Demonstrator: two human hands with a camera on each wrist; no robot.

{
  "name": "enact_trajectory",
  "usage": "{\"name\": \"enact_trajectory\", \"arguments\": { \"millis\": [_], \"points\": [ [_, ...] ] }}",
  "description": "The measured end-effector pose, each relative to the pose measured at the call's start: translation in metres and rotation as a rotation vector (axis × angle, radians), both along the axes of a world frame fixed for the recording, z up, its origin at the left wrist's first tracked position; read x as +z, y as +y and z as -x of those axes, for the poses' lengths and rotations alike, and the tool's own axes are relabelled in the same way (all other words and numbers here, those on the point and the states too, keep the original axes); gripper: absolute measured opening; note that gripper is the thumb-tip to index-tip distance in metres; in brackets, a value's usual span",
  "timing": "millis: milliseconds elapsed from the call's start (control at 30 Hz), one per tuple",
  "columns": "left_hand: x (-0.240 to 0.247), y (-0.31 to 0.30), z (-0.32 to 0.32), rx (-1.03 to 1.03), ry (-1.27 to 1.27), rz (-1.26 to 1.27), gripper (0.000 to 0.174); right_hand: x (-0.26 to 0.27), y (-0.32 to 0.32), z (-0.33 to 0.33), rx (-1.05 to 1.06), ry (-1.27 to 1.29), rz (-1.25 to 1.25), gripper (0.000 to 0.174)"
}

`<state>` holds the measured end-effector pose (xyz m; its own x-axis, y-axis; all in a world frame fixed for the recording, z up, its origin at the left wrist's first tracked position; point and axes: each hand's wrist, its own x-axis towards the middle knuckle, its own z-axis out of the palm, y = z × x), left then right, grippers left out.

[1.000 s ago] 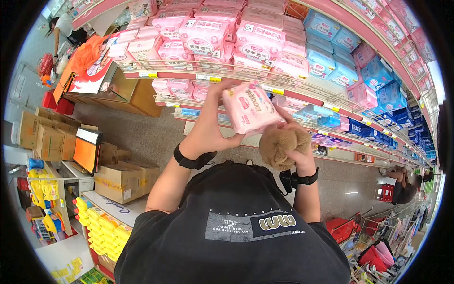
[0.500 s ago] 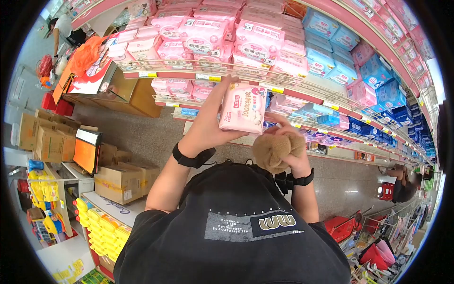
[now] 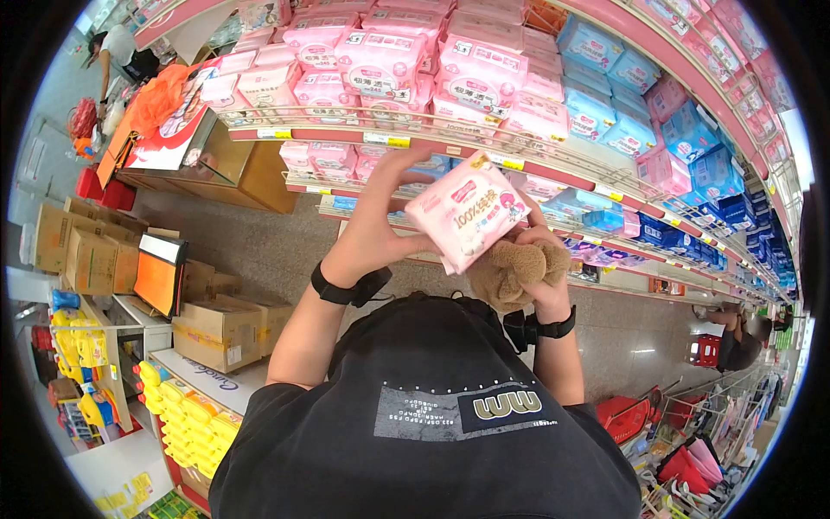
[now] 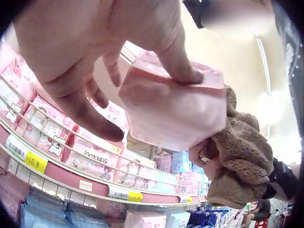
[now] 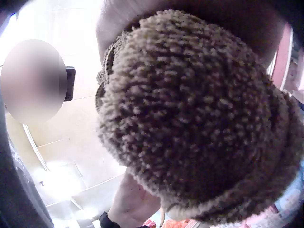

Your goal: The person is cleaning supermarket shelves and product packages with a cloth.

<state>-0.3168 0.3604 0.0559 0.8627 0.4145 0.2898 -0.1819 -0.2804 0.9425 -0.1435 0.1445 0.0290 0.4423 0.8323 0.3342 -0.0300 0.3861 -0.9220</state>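
Head view: the pink package [image 3: 471,216] lies between my hands, to the right of my left hand [image 3: 372,221] and to the upper left of my right hand [image 3: 549,294]. Its longer edge appears to run obliquely, from the left-hand side up toward the shelf [image 3: 337,136]. Governing relation: the package is directly adjacent to both hands, so neither is clearly nearer. Left hand: spread wide, thumb bearing on the package; whether the index fingertip makes contact, I cannot tell. Right hand: curled around the fuzzy brown cloth [image 3: 510,284], its fingers appearing to support the package from below. Location: the package is raised in front of the shelf, tilted, touching the cloth.
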Motion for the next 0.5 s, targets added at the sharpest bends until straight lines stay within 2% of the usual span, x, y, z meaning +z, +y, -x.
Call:
{"name": "enact_trajectory", "arguments": {
  "millis": [133,233,333,400,500],
  "points": [
    [-0.007,-0.002,-0.008,-0.021,0.116,0.078,0.089,-0.004,-0.001,0.003,-0.070,-0.014,-0.038,0.043],
    [-0.017,-0.008,-0.018,-0.127,-0.031,0.105,0.080,-0.003,-0.001,0.004,-0.149,-0.039,-0.051,0.041],
    [-0.009,-0.013,-0.024,-0.265,-0.078,0.237,0.071,-0.004,-0.005,0.002,-0.235,-0.160,-0.037,0.038],
    [-0.004,-0.016,-0.033,-0.264,-0.014,0.239,0.067,-0.008,-0.010,-0.004,-0.279,-0.311,-0.010,0.037],
    [-0.006,-0.017,-0.048,-0.257,0.059,0.223,0.064,-0.003,-0.018,-0.001,-0.312,-0.261,0.038,0.037]
  ]
}}
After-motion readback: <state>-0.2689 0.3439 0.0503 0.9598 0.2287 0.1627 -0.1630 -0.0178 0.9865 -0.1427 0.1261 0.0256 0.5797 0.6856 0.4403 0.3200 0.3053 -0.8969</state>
